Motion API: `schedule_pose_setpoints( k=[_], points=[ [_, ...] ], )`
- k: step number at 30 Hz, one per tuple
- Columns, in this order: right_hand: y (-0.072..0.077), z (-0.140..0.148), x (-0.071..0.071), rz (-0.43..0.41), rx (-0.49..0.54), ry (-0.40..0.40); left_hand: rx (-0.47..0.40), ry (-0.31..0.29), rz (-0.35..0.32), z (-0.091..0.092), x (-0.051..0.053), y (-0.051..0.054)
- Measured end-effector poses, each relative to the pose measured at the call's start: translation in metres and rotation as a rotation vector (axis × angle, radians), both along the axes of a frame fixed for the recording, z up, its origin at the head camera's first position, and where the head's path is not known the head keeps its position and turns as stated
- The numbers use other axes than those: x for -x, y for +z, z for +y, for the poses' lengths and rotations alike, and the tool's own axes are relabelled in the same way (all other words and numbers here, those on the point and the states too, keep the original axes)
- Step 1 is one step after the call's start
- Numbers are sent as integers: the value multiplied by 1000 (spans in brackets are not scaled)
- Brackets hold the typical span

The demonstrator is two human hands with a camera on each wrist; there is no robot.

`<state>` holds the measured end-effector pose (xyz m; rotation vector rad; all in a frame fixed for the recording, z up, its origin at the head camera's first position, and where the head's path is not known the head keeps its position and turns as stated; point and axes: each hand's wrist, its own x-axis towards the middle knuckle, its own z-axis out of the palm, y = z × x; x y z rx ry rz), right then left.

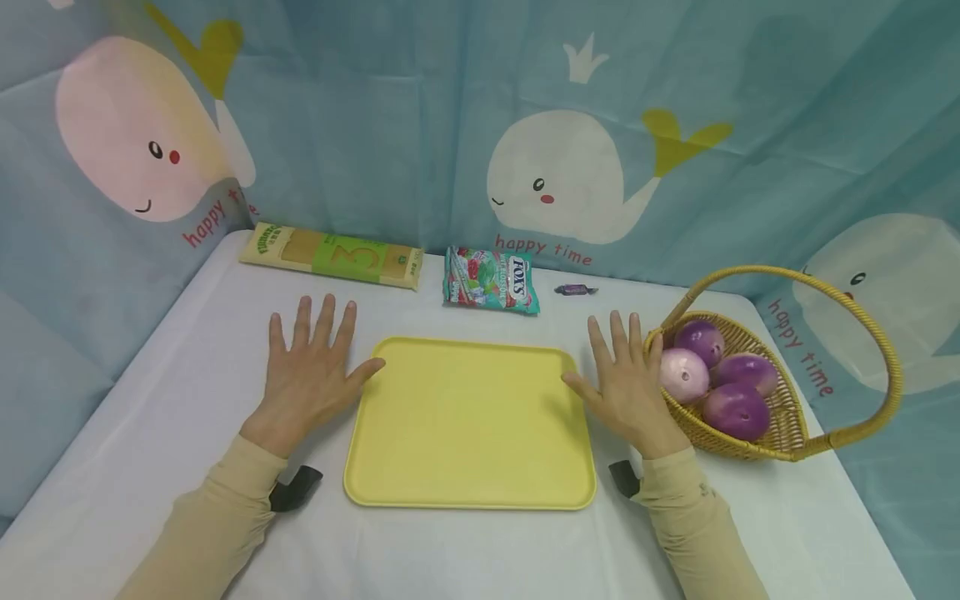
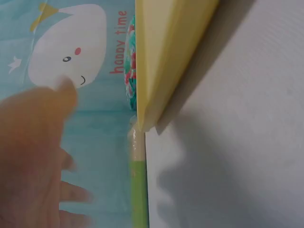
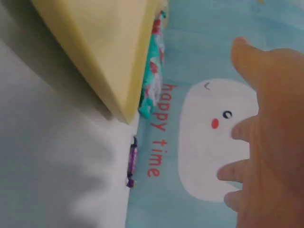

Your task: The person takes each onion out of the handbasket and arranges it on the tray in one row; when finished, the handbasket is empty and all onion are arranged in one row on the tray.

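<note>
My left hand (image 1: pixel 311 375), fingers spread and straight, is palm down at the left side of a yellow tray (image 1: pixel 472 425). On the tray's other side my right hand (image 1: pixel 626 387) is spread too, its fingertips close to a wicker basket (image 1: pixel 795 421). Neither hand holds anything. In the left wrist view the left hand (image 2: pixel 35 152) appears blurred, apart from the tray edge (image 2: pixel 164 57). The right wrist view shows the right hand (image 3: pixel 280 128) raised off the table, with the tray (image 3: pixel 102 47) beyond its thumb.
Several purple, eggplant-like round vegetables (image 1: pixel 738 411) lie in the tall-handled basket. Along the back edge are a pack of noodles (image 1: pixel 330 256), a teal FOX'S candy bag (image 1: pixel 491 280) and a small purple wrapped candy (image 1: pixel 576 290). A blue whale-print curtain (image 1: pixel 420 125) hangs behind the white table.
</note>
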<state>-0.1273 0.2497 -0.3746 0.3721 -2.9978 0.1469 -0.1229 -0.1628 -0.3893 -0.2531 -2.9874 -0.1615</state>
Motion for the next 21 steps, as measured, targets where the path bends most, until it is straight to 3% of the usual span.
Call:
schedule_pose_setpoints(
  k=[2,5,8,10,13,15,17,21],
  points=[
    [5,4,1,35,15,-14,-46,4,-39,0,0,1],
    [15,18,2,177,92,-43,-180,12,-150,0,1,3],
    [24,40,1,270,167,-151,-332,19,-288,0,3,3],
    [30,57,-2,220,172,-259,-385,10,-361,0,4,2],
    [32,78,-4,20,88,-368,-425,-16,-437,0,5,-1],
    [32,87,-3,-101,40,-368,-435,-37,-465,0,6,-4],
    [30,92,-1,-167,13,-339,-439,-53,-477,0,6,-7],
    [30,92,1,-190,16,-317,-449,-66,-489,0,7,-8]
  ],
)
